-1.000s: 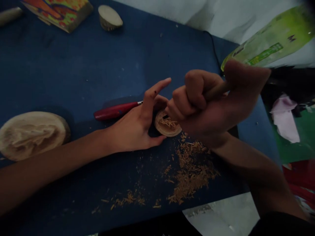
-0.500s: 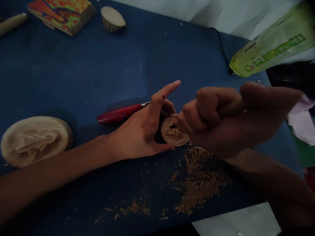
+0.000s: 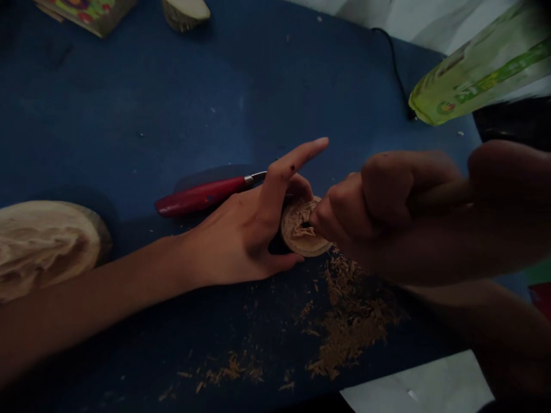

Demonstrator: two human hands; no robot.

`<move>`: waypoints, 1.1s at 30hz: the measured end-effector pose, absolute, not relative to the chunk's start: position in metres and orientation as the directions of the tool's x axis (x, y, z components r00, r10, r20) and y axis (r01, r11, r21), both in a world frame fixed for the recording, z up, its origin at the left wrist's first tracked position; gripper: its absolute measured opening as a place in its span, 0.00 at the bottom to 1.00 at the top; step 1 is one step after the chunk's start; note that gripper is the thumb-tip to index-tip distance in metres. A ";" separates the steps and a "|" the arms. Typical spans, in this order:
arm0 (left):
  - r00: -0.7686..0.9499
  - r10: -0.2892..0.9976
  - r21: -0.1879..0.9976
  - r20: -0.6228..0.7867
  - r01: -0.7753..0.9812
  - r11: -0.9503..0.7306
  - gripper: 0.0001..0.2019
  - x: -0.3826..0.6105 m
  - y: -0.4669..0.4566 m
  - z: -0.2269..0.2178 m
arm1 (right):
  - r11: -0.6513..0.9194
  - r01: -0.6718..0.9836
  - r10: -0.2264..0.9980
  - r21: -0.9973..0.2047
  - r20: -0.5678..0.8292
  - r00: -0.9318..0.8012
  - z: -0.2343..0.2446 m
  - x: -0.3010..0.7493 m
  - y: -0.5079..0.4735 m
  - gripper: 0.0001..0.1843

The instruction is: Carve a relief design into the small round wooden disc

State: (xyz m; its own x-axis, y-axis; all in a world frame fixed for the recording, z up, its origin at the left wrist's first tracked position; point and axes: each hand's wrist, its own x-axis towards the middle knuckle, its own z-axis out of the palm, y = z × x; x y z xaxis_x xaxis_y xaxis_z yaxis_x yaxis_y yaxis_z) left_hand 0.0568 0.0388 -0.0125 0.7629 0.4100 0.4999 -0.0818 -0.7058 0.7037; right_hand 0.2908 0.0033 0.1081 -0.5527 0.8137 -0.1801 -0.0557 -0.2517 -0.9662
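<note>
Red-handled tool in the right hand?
No, the red-handled tool lies on the table beside the left hand, while the right hand grips another handle.

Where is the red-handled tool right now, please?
In the head view, the red-handled tool lies on the blue table, left of centre, just beyond the left hand, its metal end partly hidden by that hand.
</note>
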 end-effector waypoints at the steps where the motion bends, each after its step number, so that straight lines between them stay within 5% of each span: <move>1: 0.757 0.407 0.698 0.511 -0.089 -0.710 0.59 0.057 0.039 -0.013 | -0.268 -0.020 0.777 -0.963 -0.204 -0.596 0.109 0.292 0.005 0.41; 10: 0.730 0.441 0.710 0.522 -0.085 -0.699 0.57 0.060 0.039 -0.018 | -0.258 -0.087 0.819 -0.962 -0.170 -0.547 0.109 0.281 -0.002 0.42; 20: 0.761 0.475 0.735 0.442 -0.004 -0.678 0.58 0.058 0.036 -0.013 | -0.320 -0.117 0.783 -0.940 -0.193 -0.591 0.100 0.291 -0.007 0.30; 29: 0.739 0.449 0.716 0.502 -0.064 -0.695 0.60 0.058 0.037 -0.014 | -0.208 -0.112 0.786 -0.972 -0.097 -0.611 0.105 0.287 -0.007 0.29; 33: 0.730 0.417 0.686 0.542 -0.097 -0.722 0.59 0.059 0.039 -0.016 | -0.196 -0.069 0.820 -0.978 -0.125 -0.559 0.108 0.280 0.001 0.37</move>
State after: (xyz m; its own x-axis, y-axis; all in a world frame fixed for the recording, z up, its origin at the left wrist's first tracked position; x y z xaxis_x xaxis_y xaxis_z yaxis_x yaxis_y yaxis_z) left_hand 0.0594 0.0393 -0.0156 0.7299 0.4170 0.5417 -0.0966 -0.7215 0.6856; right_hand 0.2801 0.0014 0.1082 -0.5586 0.8200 -0.1247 -0.0694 -0.1961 -0.9781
